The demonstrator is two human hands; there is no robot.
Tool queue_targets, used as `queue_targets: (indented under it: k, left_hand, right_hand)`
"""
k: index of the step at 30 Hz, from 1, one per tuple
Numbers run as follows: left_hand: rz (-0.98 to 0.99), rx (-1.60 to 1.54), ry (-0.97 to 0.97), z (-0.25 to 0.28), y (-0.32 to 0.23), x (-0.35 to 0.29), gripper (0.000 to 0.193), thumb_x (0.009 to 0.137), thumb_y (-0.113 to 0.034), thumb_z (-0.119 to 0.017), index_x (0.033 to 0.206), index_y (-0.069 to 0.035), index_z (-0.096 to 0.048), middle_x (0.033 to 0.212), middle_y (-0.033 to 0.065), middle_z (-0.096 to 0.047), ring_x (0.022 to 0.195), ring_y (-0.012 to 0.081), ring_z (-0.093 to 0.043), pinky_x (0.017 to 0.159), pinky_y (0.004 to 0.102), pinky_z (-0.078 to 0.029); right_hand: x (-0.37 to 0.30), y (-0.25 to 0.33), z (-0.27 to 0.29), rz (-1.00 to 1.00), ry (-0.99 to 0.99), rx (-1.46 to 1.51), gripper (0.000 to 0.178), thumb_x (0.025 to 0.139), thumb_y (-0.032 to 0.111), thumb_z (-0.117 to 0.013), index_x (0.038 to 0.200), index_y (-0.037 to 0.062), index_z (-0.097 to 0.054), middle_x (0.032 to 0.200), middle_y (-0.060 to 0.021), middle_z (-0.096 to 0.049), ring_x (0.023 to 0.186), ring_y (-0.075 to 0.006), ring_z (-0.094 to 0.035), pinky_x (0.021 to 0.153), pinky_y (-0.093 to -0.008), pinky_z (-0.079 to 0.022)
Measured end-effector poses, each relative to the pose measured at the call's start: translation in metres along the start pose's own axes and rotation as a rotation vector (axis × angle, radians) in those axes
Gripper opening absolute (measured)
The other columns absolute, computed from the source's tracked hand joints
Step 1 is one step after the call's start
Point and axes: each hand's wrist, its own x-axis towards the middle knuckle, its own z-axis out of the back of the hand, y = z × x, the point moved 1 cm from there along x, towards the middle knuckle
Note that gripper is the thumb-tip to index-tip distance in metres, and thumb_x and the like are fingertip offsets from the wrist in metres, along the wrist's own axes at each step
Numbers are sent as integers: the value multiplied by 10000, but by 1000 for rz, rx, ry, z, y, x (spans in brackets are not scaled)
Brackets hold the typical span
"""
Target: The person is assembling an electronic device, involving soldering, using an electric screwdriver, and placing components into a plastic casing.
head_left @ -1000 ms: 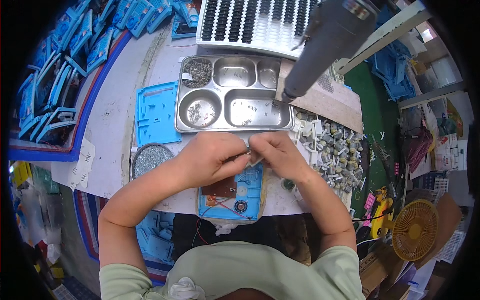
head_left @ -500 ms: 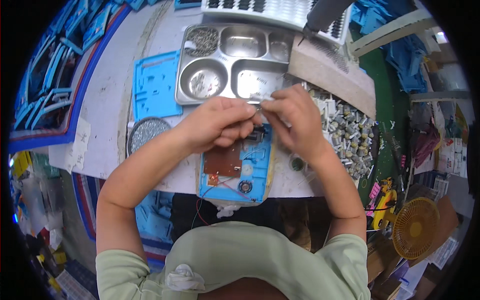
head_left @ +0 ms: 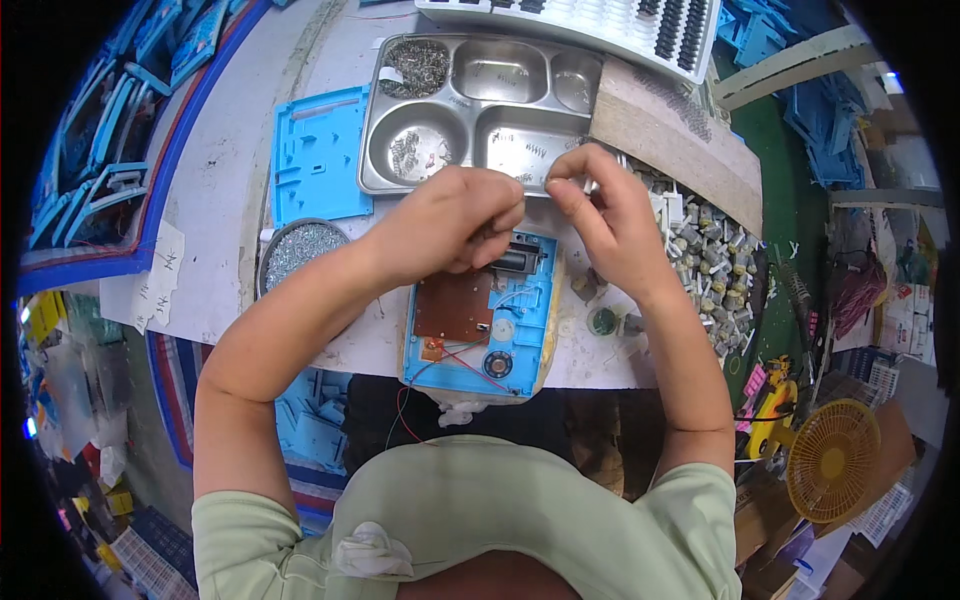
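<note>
Blue housing (head_left: 520, 330): on counter (head_left: 220, 200) w/ brown circuit board (head_left: 455, 305) inside, under both hands.
L hand (head_left: 450, 220): fingers pinched; held item unclear.
R hand (head_left: 605, 215): grip on small metal part (head_left: 553, 186).
Steel tray (head_left: 480, 110): just behind hands.

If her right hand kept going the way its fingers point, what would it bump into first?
The right hand points toward the left hand, so it would probably meet those fingers first. Depth is hard to judge here; beyond lies the steel tray.
</note>
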Motion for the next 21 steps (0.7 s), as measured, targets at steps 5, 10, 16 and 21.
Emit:
queue_targets:
  k: [5,10,16,21]
  left_hand:
    - [-45,-54,23,6,5,5,292,1051,-254,-524,932,-25,-660,732,8,-596,564,47,-442,510,205,-367]
    - [-234,337,-238,-11,20,-26,220,1030,-98,-573,1159,50,-672,928,32,-681,794,82,-611,703,262,-518]
    - [-187,231,-130,-44,47,-70,166,1006,-42,-586,1113,46,-678,974,87,-710,884,120,-671,763,276,-534]
    - [-162,352,30,-60,56,-87,126,980,-45,-627,1063,36,-676,869,117,-697,726,130,-615,633,278,-487]
  right_hand:
    - [8,-28,5,223,-27,-595,182,885,124,-704,1031,38,-637,963,-135,-642,863,-332,-628,737,-376,-517]
    - [-19,8,30,48,-64,-307,321,838,99,-760,1146,47,-684,1040,-146,-693,839,-288,-669,719,-348,-531]
    - [-82,55,8,175,141,70,366,762,51,-823,1112,19,-717,881,-110,-724,691,-248,-665,608,-342,-515]
    - [-106,60,-5,316,235,85,383,750,63,-829,1115,27,-721,844,-102,-714,679,-257,-656,589,-361,-512]
